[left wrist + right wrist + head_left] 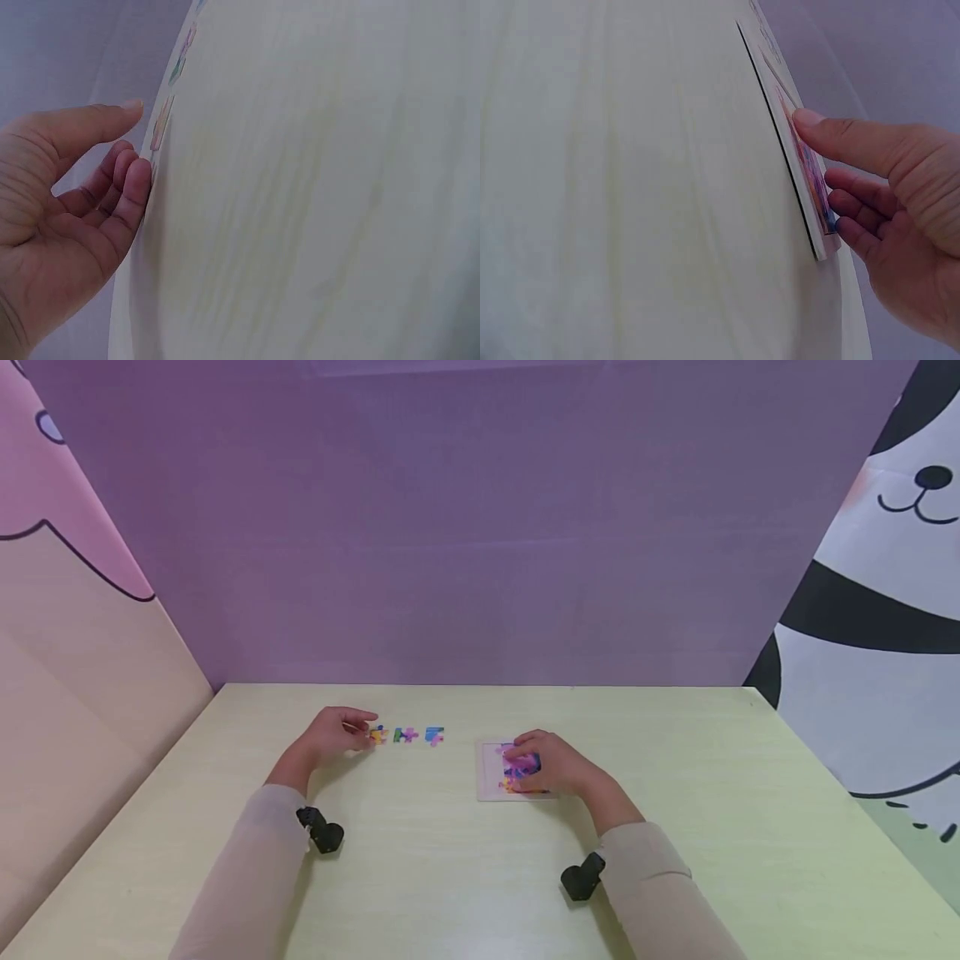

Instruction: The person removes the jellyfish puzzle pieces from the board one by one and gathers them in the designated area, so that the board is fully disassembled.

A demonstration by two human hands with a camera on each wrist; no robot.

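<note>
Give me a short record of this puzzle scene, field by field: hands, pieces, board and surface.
left hand: rests on the table, fingertips at the nearest loose piece; a grip cannot be told
right hand: fingers lie on the puzzle board, thumb touching its face
loose pieces: three in a row on the table, left of the board
puzzle board: flat, partly filled with colourful pieces, partly bare
table: pale yellow-green
backdrop: purple wall behind the table

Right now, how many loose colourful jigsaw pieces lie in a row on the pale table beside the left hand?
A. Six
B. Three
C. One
B: three loose colourful jigsaw pieces lie in a row between the left hand and the white puzzle board.
</note>
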